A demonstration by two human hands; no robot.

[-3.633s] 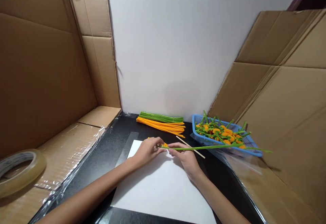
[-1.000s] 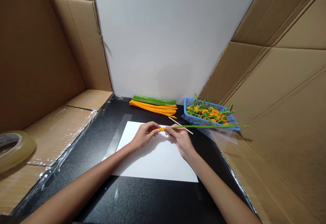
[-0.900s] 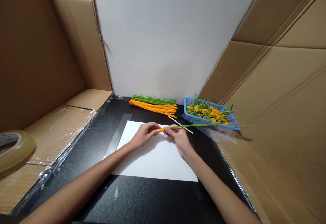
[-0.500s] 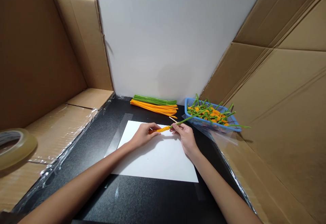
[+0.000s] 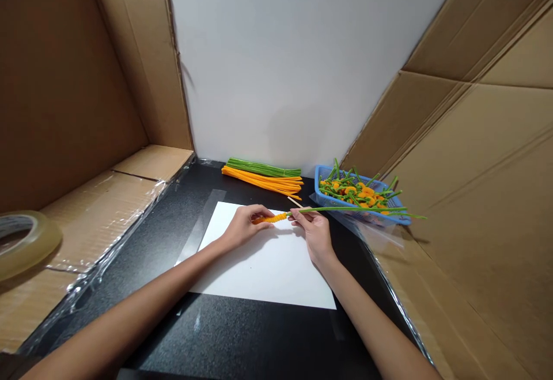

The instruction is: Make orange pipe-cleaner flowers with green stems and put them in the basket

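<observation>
Over a white sheet of paper (image 5: 263, 270), my left hand (image 5: 241, 225) is closed around one end of an orange coiled pipe cleaner (image 5: 277, 217). At the coil's other end, my right hand (image 5: 318, 235) pinches a green pipe cleaner (image 5: 349, 209), whose long tail reaches right across the basket's front. A thin pale stick (image 5: 294, 201) pokes out beyond the right fingers; its lower part is hidden by them. The left fingers cover the coil's left end.
Bundles of green pipe cleaners (image 5: 263, 167) and orange pipe cleaners (image 5: 263, 179) lie by the back wall. A blue basket (image 5: 318, 187) holds orange and green pieces. Clear tape (image 5: 49, 242) rests on cardboard at left. Cardboard walls (image 5: 488, 196) flank the black table (image 5: 224, 334).
The green pipe cleaner's free tail has swung down from pointing up-right to nearly level. Both hands stay in about the same place, with the coil between them. The view has shifted slightly.
</observation>
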